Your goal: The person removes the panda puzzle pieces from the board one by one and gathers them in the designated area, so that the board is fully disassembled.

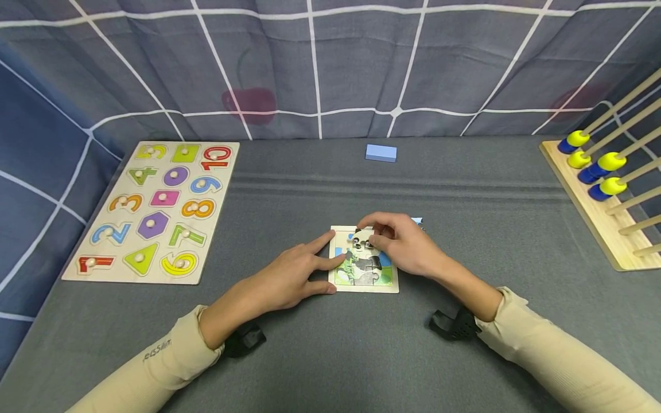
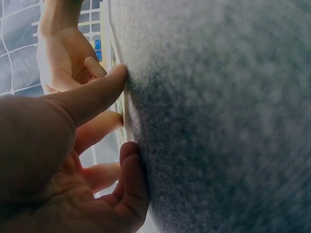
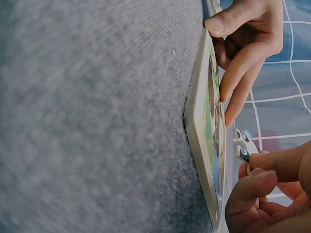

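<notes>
A small wooden panda jigsaw puzzle [image 1: 389, 288] lies on the table in front of me, with several pieces set in its frame. My left hand [image 1: 291, 275] rests at its left side, fingers spread: the thumb touches the lower left corner, and other fingertips lie on the frame and picture. Between thumb and fingers, my right hand [image 1: 410, 244] pinches the panda-head puzzle piece [image 3: 247, 141]. In the right wrist view this piece is tilted and raised off the board. Another loose puzzle piece [image 1: 418, 220] peeks out behind the right hand, mostly hidden by it.
On the left lies a number-and-shape peg board [image 1: 170, 226]. A blue block [image 1: 381, 153] sits at the back, near the grid-patterned curtain [image 1: 356, 69]. A wooden bead rack [image 1: 601, 212] with yellow and blue beads stands at the right edge.
</notes>
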`<action>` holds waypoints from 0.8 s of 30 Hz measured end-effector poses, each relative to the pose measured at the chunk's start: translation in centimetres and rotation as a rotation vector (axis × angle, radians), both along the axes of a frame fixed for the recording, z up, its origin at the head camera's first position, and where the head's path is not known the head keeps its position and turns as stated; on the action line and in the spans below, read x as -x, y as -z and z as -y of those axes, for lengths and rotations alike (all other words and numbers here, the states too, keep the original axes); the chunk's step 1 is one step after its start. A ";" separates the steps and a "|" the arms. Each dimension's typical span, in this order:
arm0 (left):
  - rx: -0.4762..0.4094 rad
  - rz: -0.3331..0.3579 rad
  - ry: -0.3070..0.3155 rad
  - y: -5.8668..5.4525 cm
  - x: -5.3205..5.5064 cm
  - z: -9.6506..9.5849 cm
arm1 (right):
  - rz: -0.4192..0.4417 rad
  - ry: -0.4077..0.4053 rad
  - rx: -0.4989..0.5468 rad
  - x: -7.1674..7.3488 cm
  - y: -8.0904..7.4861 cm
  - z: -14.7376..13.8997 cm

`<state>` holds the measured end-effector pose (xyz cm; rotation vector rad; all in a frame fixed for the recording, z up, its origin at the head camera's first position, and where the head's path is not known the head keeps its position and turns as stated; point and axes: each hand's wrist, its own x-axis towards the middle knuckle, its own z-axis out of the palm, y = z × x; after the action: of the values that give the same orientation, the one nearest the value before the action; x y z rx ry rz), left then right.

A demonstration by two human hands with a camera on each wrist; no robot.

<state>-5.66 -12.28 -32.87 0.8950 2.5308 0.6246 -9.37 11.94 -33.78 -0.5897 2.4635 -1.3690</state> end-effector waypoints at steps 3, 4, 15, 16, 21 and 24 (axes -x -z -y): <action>0.002 -0.002 0.001 0.0 0.0 0.0 | 0.008 0.008 0.012 -0.1 -0.2 -0.1; 0.004 -0.003 0.002 0.0 0.0 0.0 | 0.013 0.011 0.016 -0.2 -0.2 -0.2; 0.016 -0.003 0.002 0.0 0.0 -0.1 | 0.034 0.060 0.024 -0.7 -0.5 -1.4; 0.019 -0.003 0.002 0.0 0.0 -0.1 | 0.032 0.065 0.024 -0.8 -0.5 -1.6; 0.027 -0.004 0.004 0.1 0.0 -0.1 | 0.040 0.088 0.016 -1.0 -0.5 -2.5; 0.025 -0.002 0.002 0.0 0.0 -0.1 | 0.055 0.095 0.010 -1.1 -0.5 -3.1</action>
<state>-5.66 -12.15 -32.91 0.8904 2.5334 0.5904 -8.28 15.07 -33.33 -0.4356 2.4709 -1.4142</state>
